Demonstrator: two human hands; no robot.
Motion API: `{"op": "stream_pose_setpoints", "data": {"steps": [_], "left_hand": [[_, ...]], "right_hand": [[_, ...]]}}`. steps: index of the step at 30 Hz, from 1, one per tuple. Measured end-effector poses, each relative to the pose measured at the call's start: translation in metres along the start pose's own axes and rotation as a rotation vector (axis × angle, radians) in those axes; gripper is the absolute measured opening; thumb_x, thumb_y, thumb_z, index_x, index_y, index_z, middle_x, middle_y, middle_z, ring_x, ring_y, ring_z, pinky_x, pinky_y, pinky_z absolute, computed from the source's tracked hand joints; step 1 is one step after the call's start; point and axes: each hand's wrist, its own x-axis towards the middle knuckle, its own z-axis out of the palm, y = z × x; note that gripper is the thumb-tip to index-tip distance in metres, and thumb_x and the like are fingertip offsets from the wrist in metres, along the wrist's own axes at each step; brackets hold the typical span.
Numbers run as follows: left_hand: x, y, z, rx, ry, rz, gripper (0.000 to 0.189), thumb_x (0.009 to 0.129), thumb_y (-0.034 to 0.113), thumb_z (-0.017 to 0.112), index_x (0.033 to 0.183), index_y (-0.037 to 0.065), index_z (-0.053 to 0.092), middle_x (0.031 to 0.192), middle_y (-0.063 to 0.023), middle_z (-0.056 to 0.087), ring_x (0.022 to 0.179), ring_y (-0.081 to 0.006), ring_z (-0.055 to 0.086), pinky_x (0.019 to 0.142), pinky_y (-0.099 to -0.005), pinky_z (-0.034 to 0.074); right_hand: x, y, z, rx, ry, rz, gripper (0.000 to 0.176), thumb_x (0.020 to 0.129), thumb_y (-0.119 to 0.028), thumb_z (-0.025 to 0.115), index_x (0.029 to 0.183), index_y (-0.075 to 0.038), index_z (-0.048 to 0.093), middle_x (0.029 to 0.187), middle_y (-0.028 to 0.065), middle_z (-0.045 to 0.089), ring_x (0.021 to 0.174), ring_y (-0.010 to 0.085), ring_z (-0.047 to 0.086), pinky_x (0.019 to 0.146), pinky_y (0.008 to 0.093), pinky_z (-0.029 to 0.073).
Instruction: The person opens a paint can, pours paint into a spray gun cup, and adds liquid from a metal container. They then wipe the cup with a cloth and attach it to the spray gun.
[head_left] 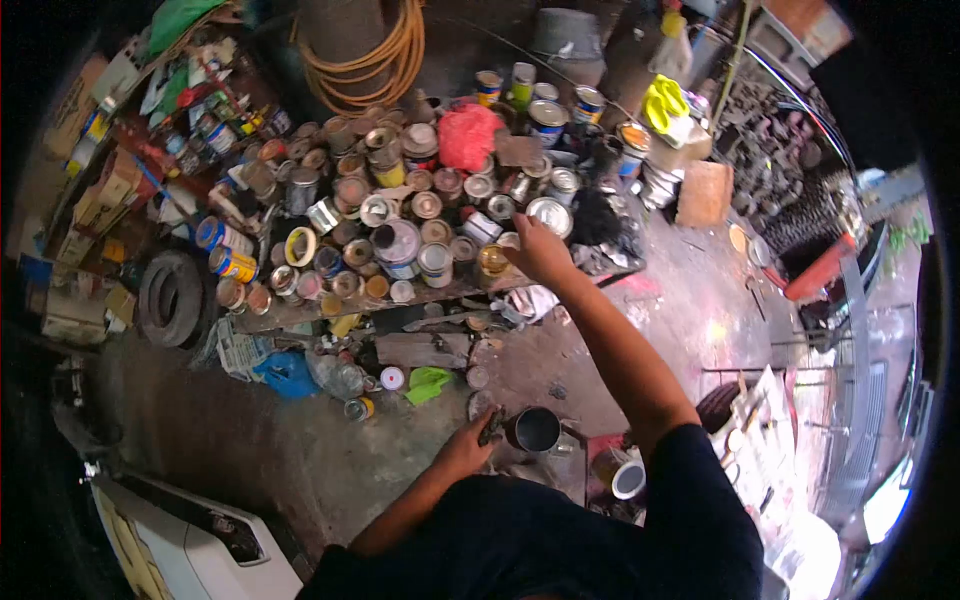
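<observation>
My right hand (545,255) stretches over the front right of a low table crowded with paint cans, thumb and index finger apart. Its fingertips are right by a small can (509,241) and an open can of amber liquid (491,261). A wide silver-lidded can (549,217) stands just beyond. Low in front of my body, my left hand (466,449) is closed around a dark, crumpled, rag-like piece (490,427). Beside that hand is a dark-mouthed metal mug (536,430) with a handle on its right.
A red plastic bag (468,138) lies among the cans. Coiled orange hose (365,75) hangs behind them. Tires (172,298) stand at the left; a blue bag (287,374) lies below the table edge (330,317). A white-rimmed pot (628,480) is near my right elbow.
</observation>
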Motion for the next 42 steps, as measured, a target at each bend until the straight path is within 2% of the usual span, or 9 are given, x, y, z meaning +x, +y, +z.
{"op": "stream_pose_setpoints", "data": {"steps": [6,11,15,22,27,33,36,39,42], "left_hand": [[-0.043,-0.017,-0.022,-0.206,0.208,-0.221,0.073,0.096,0.022,0.07,0.159,0.011,0.036,0.137,-0.0282,0.059,0.127,-0.043,0.059,0.103,-0.0459,0.049],[-0.058,-0.045,-0.02,-0.292,0.368,-0.313,0.074,0.094,0.019,0.072,0.159,0.009,0.037,0.127,-0.026,0.067,0.116,-0.0357,0.068,0.097,-0.0409,0.053],[-0.056,-0.04,-0.026,-0.238,0.406,-0.308,0.074,0.093,0.017,0.074,0.158,0.009,0.039,0.119,-0.0239,0.07,0.106,-0.0323,0.072,0.091,-0.0383,0.055],[-0.037,-0.07,-0.004,-0.266,0.395,-0.133,0.076,0.094,0.021,0.073,0.159,0.01,0.036,0.131,-0.027,0.063,0.121,-0.0397,0.063,0.101,-0.0441,0.051],[-0.038,-0.036,-0.019,-0.209,0.307,-0.213,0.075,0.095,0.022,0.072,0.159,0.011,0.035,0.135,-0.0281,0.061,0.125,-0.0424,0.061,0.103,-0.0446,0.05],[-0.037,-0.043,-0.014,-0.227,0.31,-0.193,0.075,0.096,0.022,0.071,0.16,0.011,0.035,0.136,-0.0282,0.06,0.124,-0.0433,0.061,0.103,-0.0439,0.05],[-0.035,-0.042,-0.013,-0.099,0.387,-0.077,0.073,0.094,0.011,0.073,0.157,0.006,0.038,0.129,-0.0232,0.066,0.111,-0.0331,0.07,0.094,-0.04,0.055],[-0.034,-0.041,-0.015,-0.241,0.284,-0.201,0.075,0.095,0.021,0.072,0.159,0.01,0.035,0.137,-0.0288,0.059,0.127,-0.044,0.059,0.104,-0.0441,0.049],[-0.03,-0.027,-0.025,-0.171,0.278,-0.187,0.077,0.094,0.021,0.073,0.159,0.007,0.035,0.138,-0.0291,0.059,0.127,-0.0444,0.059,0.105,-0.044,0.049]], "right_hand": [[0.135,0.011,0.097,-0.221,-0.293,-0.03,0.067,0.078,-0.026,0.082,0.133,-0.003,0.051,0.125,0.024,0.066,0.121,0.044,0.062,0.097,0.0542,0.054],[0.142,0.0,0.1,-0.502,-0.442,-0.099,0.088,0.076,-0.034,0.083,0.149,-0.006,0.042,0.126,0.0156,0.07,0.133,0.0383,0.054,0.103,0.0554,0.046],[0.149,0.012,0.113,-0.406,-0.432,-0.039,0.1,0.075,-0.036,0.084,0.156,-0.009,0.033,0.126,0.0173,0.07,0.137,0.0392,0.049,0.109,0.0583,0.039],[0.148,0.003,0.107,-0.428,-0.466,0.015,0.109,0.073,-0.036,0.088,0.16,-0.01,0.029,0.125,0.021,0.069,0.134,0.0443,0.049,0.111,0.0564,0.039],[0.156,0.012,0.115,-0.409,-0.508,-0.01,0.095,0.072,-0.035,0.085,0.151,-0.008,0.04,0.132,0.0226,0.064,0.133,0.0431,0.051,0.11,0.0587,0.04],[0.143,0.014,0.106,-0.283,-0.277,0.064,0.1,0.072,-0.035,0.085,0.153,-0.006,0.036,0.142,0.0218,0.056,0.139,0.0424,0.045,0.113,0.059,0.037],[0.129,0.009,0.092,-0.12,-0.042,0.056,0.103,0.069,-0.032,0.087,0.153,-0.006,0.035,0.144,0.0205,0.05,0.136,0.0411,0.047,0.11,0.0594,0.04],[0.115,0.003,0.076,0.095,0.249,0.001,0.105,0.067,-0.026,0.086,0.154,-0.002,0.032,0.135,0.0244,0.051,0.128,0.0436,0.049,0.108,0.0543,0.041],[0.084,0.013,0.056,0.313,0.496,-0.05,0.106,0.068,-0.022,0.084,0.156,0.001,0.029,0.135,0.0265,0.049,0.128,0.0422,0.049,0.11,0.0488,0.041]]}}
